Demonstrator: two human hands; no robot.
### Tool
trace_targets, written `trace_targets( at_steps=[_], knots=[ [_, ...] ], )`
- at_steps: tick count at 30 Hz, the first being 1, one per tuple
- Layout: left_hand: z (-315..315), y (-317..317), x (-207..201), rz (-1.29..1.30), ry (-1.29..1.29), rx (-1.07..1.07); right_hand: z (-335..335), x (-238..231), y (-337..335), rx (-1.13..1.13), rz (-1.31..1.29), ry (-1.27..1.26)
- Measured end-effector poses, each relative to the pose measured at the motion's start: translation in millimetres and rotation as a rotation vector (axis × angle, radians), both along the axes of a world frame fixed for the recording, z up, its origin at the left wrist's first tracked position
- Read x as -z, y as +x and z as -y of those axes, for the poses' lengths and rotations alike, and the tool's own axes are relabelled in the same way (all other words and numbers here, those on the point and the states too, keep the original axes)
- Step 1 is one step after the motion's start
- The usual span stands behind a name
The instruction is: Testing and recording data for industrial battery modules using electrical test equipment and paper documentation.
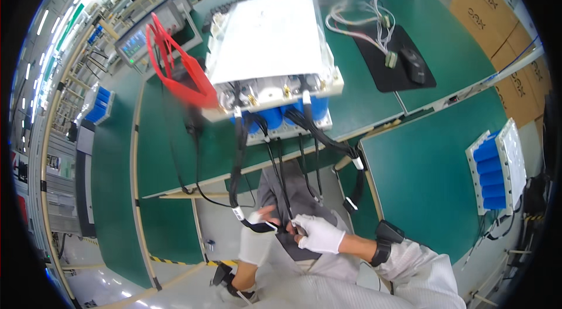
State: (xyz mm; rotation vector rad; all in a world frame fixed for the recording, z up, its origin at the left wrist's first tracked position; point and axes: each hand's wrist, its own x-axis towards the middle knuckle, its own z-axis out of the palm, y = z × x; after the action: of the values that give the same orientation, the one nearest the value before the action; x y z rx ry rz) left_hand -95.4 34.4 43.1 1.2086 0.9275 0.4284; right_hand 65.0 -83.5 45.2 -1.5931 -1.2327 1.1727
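A battery pack (269,34) with a white top, blue cylindrical cells and black cables stands on the green bench in front of me. My left hand (256,241), in a white glove with bare fingertips, is closed around the lower end of a thick black cable (239,174) with white labels. Close beside it, my right hand (317,233), gloved the same way, pinches a thin black cable (283,183) that hangs from the pack. The fingertips of both hands nearly meet above my lap, and the cable ends between them are partly hidden.
Red clamp-like handles (186,83) lean on the pack's left side. Another thick black cable bundle (357,177) hangs at the right. On the bench lie a wire harness (374,25) and a mouse (413,66) on a black mat. A second battery pack (497,168) sits on the right table.
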Motion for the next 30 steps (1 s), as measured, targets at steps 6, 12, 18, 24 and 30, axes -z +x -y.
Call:
trace_targets(
  at_steps=[6, 12, 18, 24, 30],
  knots=[
    [10.0, 30.4, -1.0, -0.081, 0.183, 0.194, 3.7, 20.8, -0.5, 0.01, 0.083, 0.02],
    [10.0, 33.7, -30.2, -0.04, 0.188, -0.118, 4.6, 9.2, 2.9, 0.109, -0.178, 0.083],
    [20.4, 30.9, -10.0, -0.075, 0.099, -0.067, 2.9, 1.4, 6.2, 0.012, -0.211, 0.046],
    [23.0, 30.0, -7.2, -0.117, 0.325, 0.14, 2.5, 13.8, -2.0, 0.113, -0.099, 0.28],
    [-0.4, 32.2, -43.8, 0.061, 0.131, -0.131, 4.1, 8.2, 5.1, 0.015, -0.235, 0.135]
  ],
)
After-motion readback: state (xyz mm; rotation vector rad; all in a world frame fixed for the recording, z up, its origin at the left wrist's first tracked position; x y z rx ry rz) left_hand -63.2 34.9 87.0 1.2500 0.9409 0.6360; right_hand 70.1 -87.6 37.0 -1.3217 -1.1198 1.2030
